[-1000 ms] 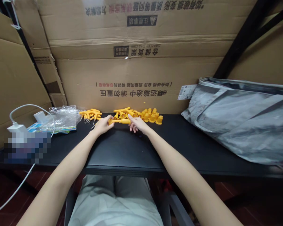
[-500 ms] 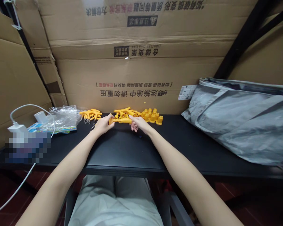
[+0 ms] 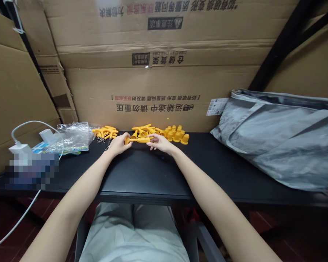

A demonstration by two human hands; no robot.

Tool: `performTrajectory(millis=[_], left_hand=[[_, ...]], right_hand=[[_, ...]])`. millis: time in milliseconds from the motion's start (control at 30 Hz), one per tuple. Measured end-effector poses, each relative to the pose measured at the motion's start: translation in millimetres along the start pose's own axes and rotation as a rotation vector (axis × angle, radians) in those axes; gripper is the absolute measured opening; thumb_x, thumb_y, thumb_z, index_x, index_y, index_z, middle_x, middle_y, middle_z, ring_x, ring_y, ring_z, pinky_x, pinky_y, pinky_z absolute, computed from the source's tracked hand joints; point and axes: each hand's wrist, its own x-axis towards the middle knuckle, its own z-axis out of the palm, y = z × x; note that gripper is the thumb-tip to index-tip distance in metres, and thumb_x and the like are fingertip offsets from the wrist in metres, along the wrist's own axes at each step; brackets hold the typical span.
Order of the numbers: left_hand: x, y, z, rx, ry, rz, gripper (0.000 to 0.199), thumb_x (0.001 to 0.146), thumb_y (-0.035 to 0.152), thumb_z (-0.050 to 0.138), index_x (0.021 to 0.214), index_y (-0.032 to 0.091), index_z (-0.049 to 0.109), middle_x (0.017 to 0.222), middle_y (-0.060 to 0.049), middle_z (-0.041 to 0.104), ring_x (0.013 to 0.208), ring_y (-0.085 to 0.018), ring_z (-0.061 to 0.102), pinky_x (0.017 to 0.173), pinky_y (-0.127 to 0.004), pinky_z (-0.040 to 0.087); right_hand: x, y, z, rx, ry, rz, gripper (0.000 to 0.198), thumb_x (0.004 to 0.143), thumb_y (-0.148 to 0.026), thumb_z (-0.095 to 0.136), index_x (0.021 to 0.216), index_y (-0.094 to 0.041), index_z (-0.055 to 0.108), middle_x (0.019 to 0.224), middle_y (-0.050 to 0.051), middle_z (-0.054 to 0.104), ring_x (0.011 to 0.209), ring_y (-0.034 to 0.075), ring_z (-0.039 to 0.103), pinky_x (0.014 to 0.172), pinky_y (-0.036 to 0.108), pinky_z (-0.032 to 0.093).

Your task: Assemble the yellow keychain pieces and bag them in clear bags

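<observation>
Held level between my two hands, just above the black table, is a yellow plastic corkscrew, with a flared end to the left and a thicker body to the right. My left hand is closed round the flared end. At the other end, my right hand grips with thumb and fingers, covering that tip. Behind the hands lie more yellow corkscrew pieces, partly hidden. Several yellow cup-shaped caps stand grouped beyond my right hand. Yellow handles with metal spirals are heaped beyond my left hand.
Clear plastic bags lie at the left near a white charger with its cable. A large grey bag occupies the table's right side. A cardboard wall rises behind the black table.
The right hand has shifted slightly, and its fingers are rearranged around the corkscrew's right end. The corkscrew has moved a little left. My left hand keeps its hold.
</observation>
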Motion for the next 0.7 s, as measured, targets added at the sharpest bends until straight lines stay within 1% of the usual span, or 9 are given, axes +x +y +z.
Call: performTrajectory(millis=[133, 233, 333, 500, 700], left_hand=[[-0.1, -2.8, 1.7, -0.018, 0.018, 0.033, 0.026, 0.080, 0.040, 0.056, 0.098, 0.022, 0.056, 0.071, 0.001, 0.062, 0.062, -0.015, 0.057, 0.058, -0.024, 0.037], [0.0, -4.1, 3.1, -0.033, 0.043, 0.049, 0.027, 0.080, 0.043, 0.056, 0.097, 0.022, 0.055, 0.071, 0.001, 0.061, 0.061, -0.014, 0.055, 0.058, -0.023, 0.037], [-0.1, -3.4, 3.6, -0.046, 0.057, 0.048, 0.027, 0.080, 0.044, 0.056, 0.096, 0.022, 0.055, 0.070, 0.002, 0.060, 0.059, -0.013, 0.054, 0.058, -0.022, 0.037], [-0.6, -1.5, 3.5, -0.051, 0.065, 0.052, 0.026, 0.080, 0.043, 0.058, 0.095, 0.022, 0.055, 0.069, 0.002, 0.060, 0.059, -0.013, 0.054, 0.057, -0.022, 0.036], [-1.0, -1.6, 4.1, -0.034, 0.079, 0.069, 0.026, 0.080, 0.043, 0.058, 0.096, 0.022, 0.055, 0.070, 0.002, 0.060, 0.059, -0.014, 0.055, 0.057, -0.022, 0.036]], right_hand=[[3.7, 5.2, 1.7, 0.023, -0.006, -0.012, 0.042, 0.072, -0.035, 0.076, 0.103, -0.018, 0.055, 0.078, 0.003, 0.069, 0.054, 0.012, 0.063, 0.051, 0.023, 0.048], [4.6, 4.8, 1.8, 0.047, -0.002, -0.033, 0.041, 0.072, -0.041, 0.076, 0.099, -0.017, 0.056, 0.073, 0.003, 0.069, 0.053, 0.012, 0.062, 0.051, 0.024, 0.047], [3.8, 2.7, 1.2, 0.057, -0.008, -0.052, 0.040, 0.071, -0.049, 0.074, 0.089, -0.017, 0.058, 0.068, 0.003, 0.068, 0.053, 0.012, 0.062, 0.050, 0.023, 0.045], [1.3, -1.2, 1.6, 0.051, -0.031, -0.061, 0.048, 0.070, -0.063, 0.068, 0.074, -0.016, 0.058, 0.060, 0.002, 0.065, 0.050, 0.012, 0.061, 0.049, 0.022, 0.042], [-0.6, -7.2, 3.8, 0.050, -0.034, -0.070, 0.056, 0.066, -0.071, 0.065, 0.064, -0.016, 0.057, 0.056, 0.002, 0.063, 0.048, 0.011, 0.059, 0.049, 0.023, 0.041]])
